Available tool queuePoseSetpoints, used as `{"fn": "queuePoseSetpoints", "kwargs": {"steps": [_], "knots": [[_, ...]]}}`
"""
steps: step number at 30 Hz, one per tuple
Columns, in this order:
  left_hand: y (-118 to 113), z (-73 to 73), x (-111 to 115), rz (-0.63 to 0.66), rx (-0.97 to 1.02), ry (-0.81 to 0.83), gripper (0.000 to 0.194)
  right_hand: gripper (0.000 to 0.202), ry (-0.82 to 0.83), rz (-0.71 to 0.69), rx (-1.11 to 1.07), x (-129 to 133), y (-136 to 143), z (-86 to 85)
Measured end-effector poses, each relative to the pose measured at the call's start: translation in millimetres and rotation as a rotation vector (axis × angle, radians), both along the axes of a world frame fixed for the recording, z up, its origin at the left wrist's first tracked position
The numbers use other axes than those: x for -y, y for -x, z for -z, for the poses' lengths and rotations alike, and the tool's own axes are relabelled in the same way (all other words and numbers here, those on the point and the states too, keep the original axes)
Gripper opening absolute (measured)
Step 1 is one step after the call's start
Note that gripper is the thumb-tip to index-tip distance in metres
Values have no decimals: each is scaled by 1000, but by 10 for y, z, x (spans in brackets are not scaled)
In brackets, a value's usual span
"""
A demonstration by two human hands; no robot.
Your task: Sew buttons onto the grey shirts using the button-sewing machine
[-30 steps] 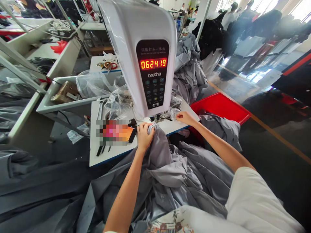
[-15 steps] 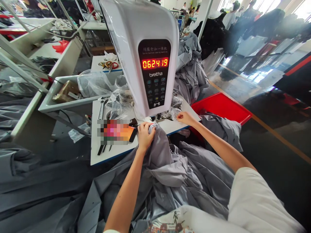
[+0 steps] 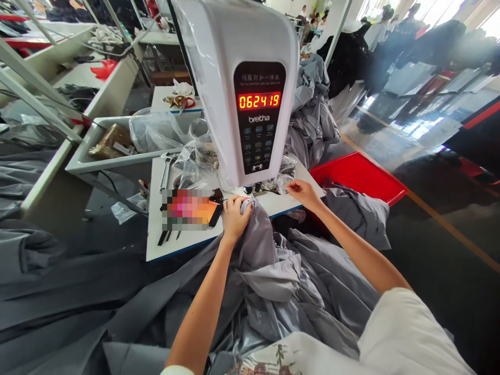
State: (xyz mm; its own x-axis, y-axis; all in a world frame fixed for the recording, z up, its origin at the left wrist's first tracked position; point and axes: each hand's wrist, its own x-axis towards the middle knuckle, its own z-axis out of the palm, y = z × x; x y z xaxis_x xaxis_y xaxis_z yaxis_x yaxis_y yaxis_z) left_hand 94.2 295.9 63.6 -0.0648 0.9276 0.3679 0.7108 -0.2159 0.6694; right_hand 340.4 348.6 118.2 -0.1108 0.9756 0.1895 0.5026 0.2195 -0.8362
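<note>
Loads of gray cloth point(image 3: 269, 276), slightly shiny and crumpled, heaped across the near side and bunched up at the edge of the white table point(image 3: 195, 239). Left hand point(image 3: 235, 216) is stretched forward, pinching a fold thumb-to-fingers. White machine point(image 3: 213, 62) just beyond. Right hand point(image 3: 304, 194) reaches in from the right, fingers curled by a clear plastic bag point(image 3: 283, 183); can't tell if they're gripping anything.

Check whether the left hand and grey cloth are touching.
Touching. The head view shows it: the left hand grips the bunched upper end of the cloth, thumb against it, no gap visible.
</note>
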Motion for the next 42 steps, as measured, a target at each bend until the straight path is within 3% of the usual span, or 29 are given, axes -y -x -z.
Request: {"fn": "queuePoseSetpoints", "kwargs": {"steps": [4,9,14,21,29,36,42], "knots": [[-6,-6,5,-7,-2,10,25,18,-51,-108,-27,202,272,-12],[-5,-12,10,-2,10,1,23,13,-31,-129,-10,217,660,135],[4,11,-6,4,18,-28,23,10,-329,-190,204,237,886,150],[2,22,-17,-8,25,-30,22,17,-478,-264,371,237,972,165],[4,19,-12,-6,28,-33,22,22,-505,-331,443,240,933,208],[3,6,-13,-2,43,-21,21,17,-432,-249,204,215,963,170],[-1,16,-13,-15,36,-14,21,14,-359,-259,72,198,1040,184]]}}
